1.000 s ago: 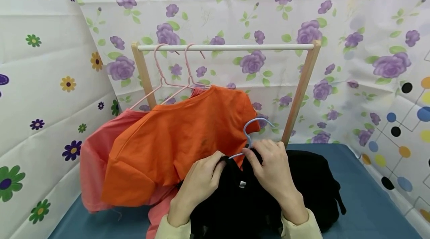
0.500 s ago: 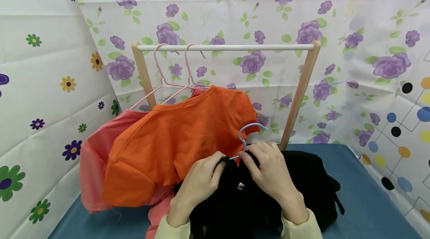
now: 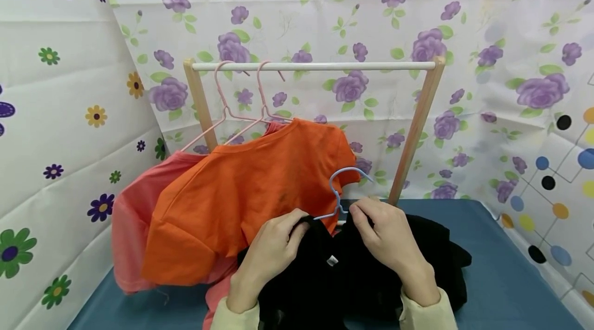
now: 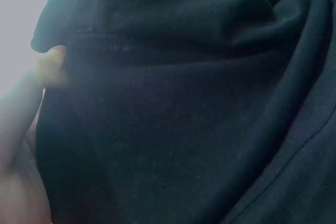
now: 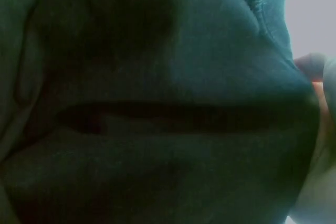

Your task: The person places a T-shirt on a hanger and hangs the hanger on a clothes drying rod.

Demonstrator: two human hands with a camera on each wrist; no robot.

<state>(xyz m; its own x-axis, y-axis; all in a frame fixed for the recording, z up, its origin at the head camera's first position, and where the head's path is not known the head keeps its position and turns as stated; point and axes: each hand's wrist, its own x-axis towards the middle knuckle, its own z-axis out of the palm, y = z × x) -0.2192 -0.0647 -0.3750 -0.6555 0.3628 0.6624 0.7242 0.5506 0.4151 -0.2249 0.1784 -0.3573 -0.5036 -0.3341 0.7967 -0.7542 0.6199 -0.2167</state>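
Observation:
A black shirt [image 3: 315, 289] with a small white label [image 3: 332, 260] hangs between my two hands in the head view. At its neckline my left hand [image 3: 271, 250] pinches the fabric, beside one arm of a light blue hanger [image 3: 331, 182]. My right hand [image 3: 387, 234] grips the other side of the neckline, its thumb just right of the hanger's neck. The hook stands up bare above the cloth, while the lower hanger is hidden inside the shirt. Black cloth [image 4: 157, 119] fills the left wrist view, with the thumb [image 4: 51, 66] at its edge. Dark fabric [image 5: 173, 171] also covers most of the right wrist view.
Behind my hands stands a clothes rack with a white rail [image 3: 325, 66] and wooden posts [image 3: 417, 129]. An orange shirt [image 3: 241, 191] and a pink garment [image 3: 132, 221] hang there on pink hangers [image 3: 262, 87]. Blue cloth [image 3: 506, 273] covers the table; patterned sheets surround it.
My right hand has moved right, away from the hanger's neck, drawing the black cloth along. The blue hook has shifted slightly left and down. My left hand has stayed nearly in place.

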